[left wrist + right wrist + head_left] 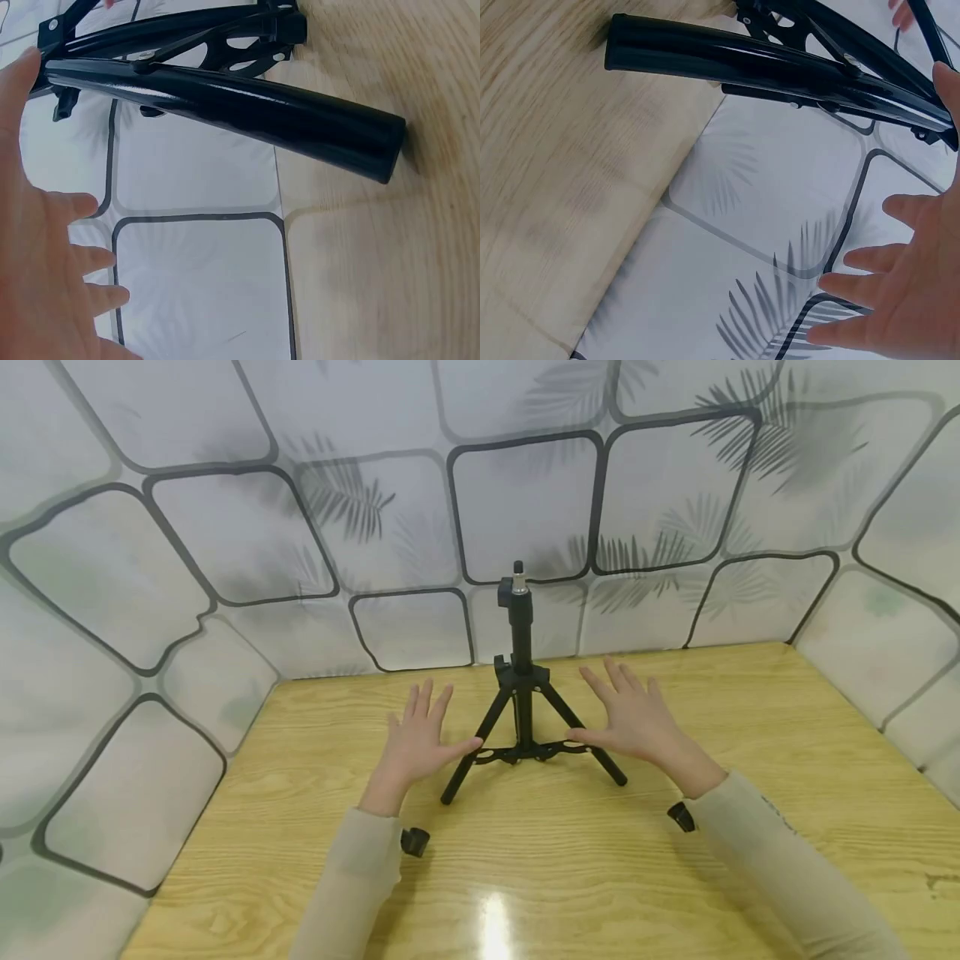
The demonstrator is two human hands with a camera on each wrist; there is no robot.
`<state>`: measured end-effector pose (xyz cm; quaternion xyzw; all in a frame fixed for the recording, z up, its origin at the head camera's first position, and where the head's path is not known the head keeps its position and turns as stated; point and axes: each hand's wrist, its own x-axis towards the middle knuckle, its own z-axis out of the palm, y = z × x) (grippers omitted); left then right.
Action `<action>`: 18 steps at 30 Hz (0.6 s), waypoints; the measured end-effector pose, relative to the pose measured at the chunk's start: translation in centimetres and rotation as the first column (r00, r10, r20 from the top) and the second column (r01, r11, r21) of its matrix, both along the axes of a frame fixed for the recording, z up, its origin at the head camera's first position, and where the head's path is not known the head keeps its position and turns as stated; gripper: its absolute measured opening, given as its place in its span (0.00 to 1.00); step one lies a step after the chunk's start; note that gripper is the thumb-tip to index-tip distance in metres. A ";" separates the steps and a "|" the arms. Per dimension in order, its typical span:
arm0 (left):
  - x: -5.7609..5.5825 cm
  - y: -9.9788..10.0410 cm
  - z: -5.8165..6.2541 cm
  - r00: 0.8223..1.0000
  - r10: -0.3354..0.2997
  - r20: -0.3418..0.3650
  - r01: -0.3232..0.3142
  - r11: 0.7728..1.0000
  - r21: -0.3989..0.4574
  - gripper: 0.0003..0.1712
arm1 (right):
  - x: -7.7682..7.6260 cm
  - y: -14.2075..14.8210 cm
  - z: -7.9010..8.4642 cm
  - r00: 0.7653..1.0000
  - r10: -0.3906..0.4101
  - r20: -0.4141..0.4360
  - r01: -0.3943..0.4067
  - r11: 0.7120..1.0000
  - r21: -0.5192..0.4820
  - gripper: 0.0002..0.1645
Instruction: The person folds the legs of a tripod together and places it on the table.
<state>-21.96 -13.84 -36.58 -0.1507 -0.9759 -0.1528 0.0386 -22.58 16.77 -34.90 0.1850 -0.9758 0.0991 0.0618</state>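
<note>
Wooden table [585, 877]: black tripod [522, 639] toward the back edge — left hand [415, 743] and right hand [637, 720] flank it, splayed, grasping nothing.

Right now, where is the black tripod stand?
In the head view, the tripod stands just right of centre on the table, between left grip and right grip.

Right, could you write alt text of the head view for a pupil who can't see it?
A black tripod stands on a wooden table between a person's left hand and right hand, both spread open. Behind it, a pale backdrop shows dark outlines and leaves.
</note>
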 end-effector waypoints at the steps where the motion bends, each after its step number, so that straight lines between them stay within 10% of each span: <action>1: 0.0 0.0 0.0 1.000 -0.005 -0.015 0.005 1.000 0.011 0.54 | 0.0 0.0 0.0 1.000 0.006 -0.011 -0.006 1.000 -0.006 0.57; 18: 0.3 0.0 -0.1 0.992 -0.033 -0.125 0.040 0.998 0.052 0.45 | 0.1 -0.3 0.1 0.991 0.050 -0.126 -0.058 0.997 -0.058 0.47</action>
